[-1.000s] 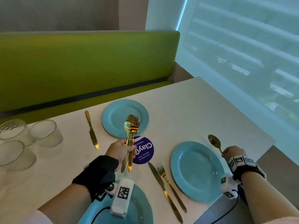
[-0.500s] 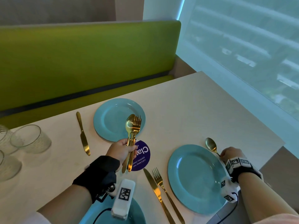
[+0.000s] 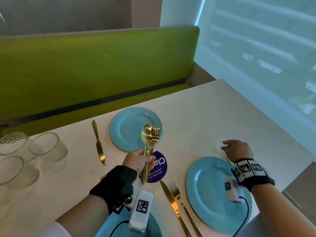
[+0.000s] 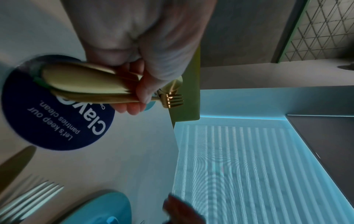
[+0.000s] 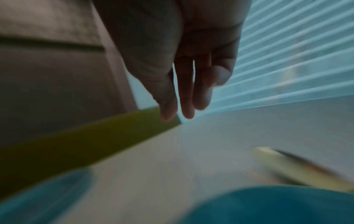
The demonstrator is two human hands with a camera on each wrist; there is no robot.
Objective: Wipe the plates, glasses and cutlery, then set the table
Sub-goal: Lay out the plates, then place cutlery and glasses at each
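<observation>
My left hand [image 3: 138,160] grips a bundle of gold cutlery [image 3: 149,142], spoons and forks, upright over the purple sticker; the left wrist view shows fingers curled round the bundle of gold cutlery [image 4: 86,84]. My right hand [image 3: 236,150] hovers open above the table, past the near right blue plate [image 3: 210,192], its fingers [image 5: 184,91] straight and empty. A gold spoon [image 3: 230,161] lies beside that plate, mostly hidden under my wrist, seen blurred as the spoon [image 5: 298,166] in the right wrist view. A gold knife [image 3: 172,202] and fork [image 3: 181,200] lie left of that plate.
A far blue plate [image 3: 127,127] has a gold knife [image 3: 98,142] on its left. Three clear glasses [image 3: 47,146] stand at the left. A third blue plate [image 3: 153,226] sits under my left wrist. A green bench [image 3: 94,69] lines the table's far side; the table edge [image 3: 290,139] is at right.
My right hand has let go of the spoon beside the near right plate and lifted forward, fingers straightened. The left hand still holds its cutlery bundle in about the same place.
</observation>
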